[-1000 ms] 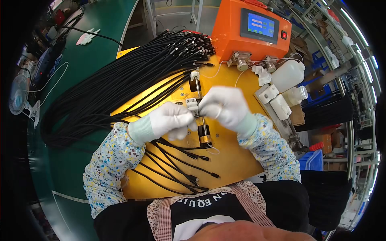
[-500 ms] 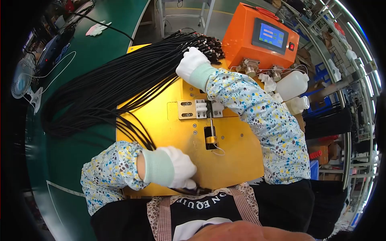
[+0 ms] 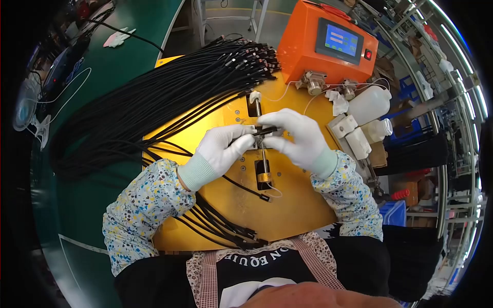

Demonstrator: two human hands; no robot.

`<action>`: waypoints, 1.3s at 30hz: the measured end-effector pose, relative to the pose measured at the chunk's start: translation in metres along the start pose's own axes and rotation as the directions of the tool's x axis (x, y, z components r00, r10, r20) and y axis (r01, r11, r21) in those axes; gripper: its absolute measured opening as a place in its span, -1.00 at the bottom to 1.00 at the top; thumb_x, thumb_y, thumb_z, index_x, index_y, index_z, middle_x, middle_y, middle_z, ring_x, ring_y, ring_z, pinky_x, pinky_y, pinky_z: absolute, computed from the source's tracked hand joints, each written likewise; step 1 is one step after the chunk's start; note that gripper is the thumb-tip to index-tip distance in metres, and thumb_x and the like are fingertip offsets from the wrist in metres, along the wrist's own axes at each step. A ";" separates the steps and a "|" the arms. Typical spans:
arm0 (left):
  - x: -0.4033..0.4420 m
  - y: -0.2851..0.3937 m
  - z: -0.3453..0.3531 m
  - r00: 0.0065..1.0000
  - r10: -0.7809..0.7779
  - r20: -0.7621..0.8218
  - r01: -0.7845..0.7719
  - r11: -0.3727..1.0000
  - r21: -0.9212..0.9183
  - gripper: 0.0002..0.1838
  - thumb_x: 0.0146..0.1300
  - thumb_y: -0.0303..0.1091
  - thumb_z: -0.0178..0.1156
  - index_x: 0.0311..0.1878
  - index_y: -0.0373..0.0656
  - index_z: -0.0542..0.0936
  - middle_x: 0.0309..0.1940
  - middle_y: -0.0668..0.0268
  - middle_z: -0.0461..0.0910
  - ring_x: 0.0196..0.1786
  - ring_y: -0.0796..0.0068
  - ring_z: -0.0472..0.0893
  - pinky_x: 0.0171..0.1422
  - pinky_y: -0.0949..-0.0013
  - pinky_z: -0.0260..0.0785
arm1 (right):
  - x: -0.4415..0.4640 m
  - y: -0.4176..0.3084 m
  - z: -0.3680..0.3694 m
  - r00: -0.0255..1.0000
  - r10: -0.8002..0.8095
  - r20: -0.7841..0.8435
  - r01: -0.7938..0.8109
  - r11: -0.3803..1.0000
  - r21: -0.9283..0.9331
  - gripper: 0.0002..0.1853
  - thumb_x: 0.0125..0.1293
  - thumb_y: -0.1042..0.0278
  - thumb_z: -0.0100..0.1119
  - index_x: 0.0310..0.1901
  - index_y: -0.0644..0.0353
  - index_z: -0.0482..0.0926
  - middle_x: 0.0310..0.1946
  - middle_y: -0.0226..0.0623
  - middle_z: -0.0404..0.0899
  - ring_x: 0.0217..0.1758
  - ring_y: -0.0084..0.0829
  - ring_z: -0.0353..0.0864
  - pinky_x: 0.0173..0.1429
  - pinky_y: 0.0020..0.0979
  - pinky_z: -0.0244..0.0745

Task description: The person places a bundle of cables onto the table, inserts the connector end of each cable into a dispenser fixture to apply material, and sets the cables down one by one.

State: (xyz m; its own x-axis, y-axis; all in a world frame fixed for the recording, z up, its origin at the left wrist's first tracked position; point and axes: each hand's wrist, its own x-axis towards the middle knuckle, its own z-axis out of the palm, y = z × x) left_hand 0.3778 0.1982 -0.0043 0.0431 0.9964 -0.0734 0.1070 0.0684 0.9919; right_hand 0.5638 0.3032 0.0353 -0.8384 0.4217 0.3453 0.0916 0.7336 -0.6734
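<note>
Head view: left hand [image 3: 220, 148] and right hand [image 3: 297, 137] pinch a black cable end [image 3: 267, 131]; loose cables [image 3: 218, 222] toward seven o'clock could snag the left sleeve [image 3: 146, 203], jerking it crooked.

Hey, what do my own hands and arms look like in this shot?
Your left hand and right hand wear white fabric gloves with pale green cuffs. Above those are loose, long sleeves, white and scattered with small blue, yellow and dark shapes, gathered near the wrist ends.

Letters [image 3: 252, 261] "ON EQUI" stand — upside down — on the black shirt [image 3: 285, 268].
</note>
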 end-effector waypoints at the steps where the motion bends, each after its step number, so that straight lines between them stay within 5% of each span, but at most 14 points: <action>1: 0.000 0.000 0.001 0.999 -0.041 0.000 0.041 0.999 0.005 -0.70 0.38 -0.34 0.12 0.06 -0.33 0.59 -0.36 0.32 0.61 -0.30 0.65 0.54 -0.12 0.50 0.46 | -0.009 0.003 -0.007 0.995 0.096 0.000 -0.096 0.994 0.042 -0.74 0.20 0.45 0.27 -0.06 0.24 0.58 -0.31 -0.22 0.61 -0.28 -0.33 0.65 -0.15 -0.36 0.53; 4: -0.001 0.001 0.005 0.999 0.015 -0.034 -0.015 1.000 0.006 -0.65 0.39 -0.27 0.14 0.08 -0.36 0.59 -0.40 0.46 0.56 -0.36 0.73 0.41 -0.21 0.60 0.36 | -0.020 0.005 -0.010 0.973 0.231 -0.016 -0.227 0.964 0.140 -0.77 0.24 0.45 0.24 -0.07 0.28 0.61 -0.28 -0.20 0.65 -0.29 -0.41 0.67 -0.14 -0.43 0.54; 10: -0.001 0.006 0.009 0.981 0.183 -0.060 -0.160 0.946 0.281 -0.73 0.29 -0.46 0.19 0.04 -0.28 0.61 -0.23 0.15 0.68 -0.18 0.45 0.65 -0.03 0.42 0.50 | -0.025 0.014 0.001 0.934 0.356 -0.046 -0.340 0.918 0.203 -0.82 0.26 0.41 0.24 -0.17 0.32 0.64 -0.35 -0.19 0.66 -0.32 -0.47 0.64 -0.15 -0.44 0.53; 17: 0.001 0.006 0.008 0.992 0.120 -0.030 -0.109 0.959 0.260 -0.68 0.33 -0.41 0.12 0.08 -0.37 0.56 -0.12 0.15 0.66 -0.07 0.46 0.62 0.12 0.42 0.45 | -0.020 0.008 0.008 0.918 0.397 -0.019 -0.389 0.907 0.163 -0.83 0.21 0.37 0.28 -0.23 0.29 0.66 -0.44 -0.26 0.65 -0.43 -0.53 0.57 -0.27 -0.47 0.48; 22: 0.001 0.012 0.007 0.998 0.061 -0.033 -0.050 0.960 0.277 -0.72 0.32 -0.46 0.08 0.03 -0.38 0.57 -0.09 0.13 0.66 -0.04 0.47 0.61 0.13 0.42 0.44 | -0.022 0.013 0.013 0.852 0.523 0.028 -0.507 0.810 0.296 -0.83 0.19 0.38 0.29 -0.23 0.28 0.67 -0.48 -0.31 0.64 -0.44 -0.60 0.54 -0.28 -0.50 0.47; 25: 0.003 0.004 0.007 0.994 0.106 -0.040 -0.094 0.968 0.231 -0.73 0.31 -0.47 0.09 0.04 -0.32 0.58 -0.21 0.16 0.65 -0.13 0.44 0.62 0.04 0.41 0.46 | -0.022 0.016 0.015 0.828 0.559 0.045 -0.534 0.761 0.368 -0.85 0.19 0.37 0.29 -0.25 0.24 0.66 -0.47 -0.32 0.63 -0.42 -0.54 0.56 -0.25 -0.46 0.47; 26: 0.004 0.004 0.008 0.986 0.159 -0.056 -0.130 0.931 0.340 -0.72 0.30 -0.48 0.10 0.05 -0.29 0.59 -0.25 0.18 0.62 -0.17 0.40 0.62 0.00 0.39 0.45 | -0.021 0.017 0.015 0.823 0.566 0.046 -0.537 0.749 0.387 -0.86 0.19 0.37 0.30 -0.26 0.22 0.66 -0.47 -0.33 0.63 -0.41 -0.51 0.57 -0.24 -0.43 0.47; 29: 0.007 -0.001 0.008 0.942 0.331 -0.056 -0.222 0.740 0.635 -0.68 0.24 -0.51 0.12 0.07 -0.20 0.60 -0.38 0.25 0.54 -0.29 0.31 0.58 -0.10 0.33 0.44 | -0.015 0.026 0.008 0.986 0.151 -0.074 -0.159 0.980 -0.120 -0.91 0.17 0.35 0.31 -0.31 0.14 0.65 -0.44 -0.34 0.62 -0.34 -0.33 0.58 -0.17 -0.31 0.44; 32: 0.009 -0.009 0.006 0.889 0.456 0.027 -0.272 0.481 0.833 -0.60 0.14 -0.55 0.13 0.08 -0.11 0.62 -0.44 0.30 0.48 -0.34 0.26 0.53 -0.18 0.28 0.40 | -0.015 0.034 0.013 0.995 0.047 -0.089 -0.074 0.942 -0.327 -0.93 0.14 0.33 0.31 -0.35 0.05 0.63 -0.42 -0.37 0.59 -0.27 -0.23 0.54 -0.13 -0.25 0.39; 35: 0.008 -0.010 0.005 0.873 0.474 0.113 -0.281 0.300 0.911 -0.54 0.05 -0.56 0.13 0.08 -0.07 0.62 -0.44 0.34 0.47 -0.33 0.29 0.51 -0.19 0.29 0.38 | -0.014 0.035 0.012 0.999 -0.007 -0.043 -0.011 0.912 -0.409 -0.93 0.17 0.28 0.28 -0.34 0.01 0.63 -0.42 -0.40 0.57 -0.27 -0.29 0.54 -0.13 -0.29 0.38; 38: 0.009 -0.012 0.002 0.858 0.482 0.176 -0.309 0.211 0.927 -0.55 0.06 -0.50 0.12 0.08 -0.04 0.59 -0.44 0.35 0.46 -0.33 0.33 0.51 -0.20 0.29 0.37 | -0.010 0.047 0.005 0.998 0.070 0.009 -0.064 0.956 -0.285 -0.91 0.19 0.23 0.25 -0.34 -0.01 0.63 -0.43 -0.43 0.53 -0.26 -0.34 0.53 -0.14 -0.31 0.36; 39: 0.009 -0.012 0.001 0.854 0.484 0.191 -0.313 0.185 0.931 -0.59 0.10 -0.46 0.11 0.08 -0.04 0.57 -0.43 0.35 0.47 -0.33 0.34 0.52 -0.19 0.29 0.37 | -0.002 0.046 0.002 1.000 -0.007 -0.011 0.002 0.913 -0.409 -0.91 0.16 0.23 0.25 -0.35 0.00 0.63 -0.43 -0.43 0.53 -0.25 -0.34 0.53 -0.14 -0.31 0.36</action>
State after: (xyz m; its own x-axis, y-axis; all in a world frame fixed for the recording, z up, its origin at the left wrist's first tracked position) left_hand 0.3781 0.2067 -0.0174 0.2781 0.8743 0.3978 0.9316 -0.3464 0.1102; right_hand 0.5686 0.3349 0.0027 -0.8330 0.4224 0.3573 0.3017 0.8882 -0.3465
